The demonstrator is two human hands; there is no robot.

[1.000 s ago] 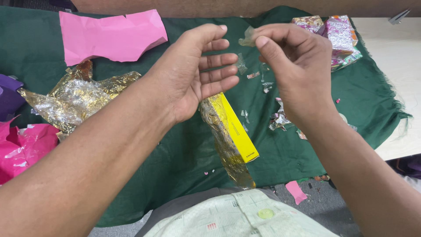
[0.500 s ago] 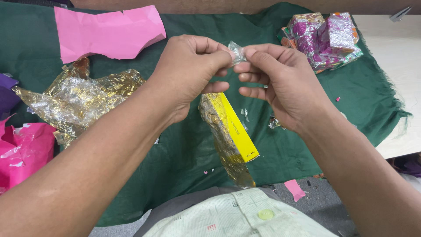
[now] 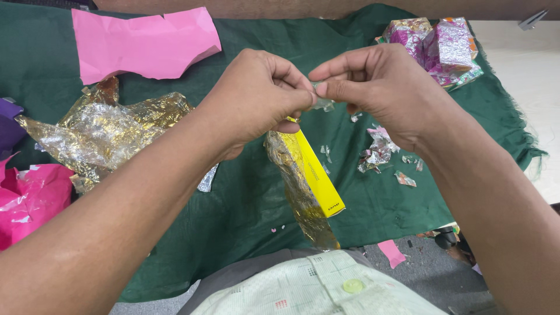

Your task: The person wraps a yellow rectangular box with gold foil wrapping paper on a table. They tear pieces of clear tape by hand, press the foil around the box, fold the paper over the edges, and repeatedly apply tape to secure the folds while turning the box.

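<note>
Hands meet above the green cloth in the head view. Left hand and right hand both pinch one small clear scrap between their fingertips, so the scrap sits exactly between them. Just below the hands lies a yellow box, half wrapped in gold foil. Pink paper lies far to the left.

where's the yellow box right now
In the head view the yellow box lies at the middle of the green cloth, half wrapped in gold foil, just below both hands, with the crumpled gold foil sheet to its left.
</note>
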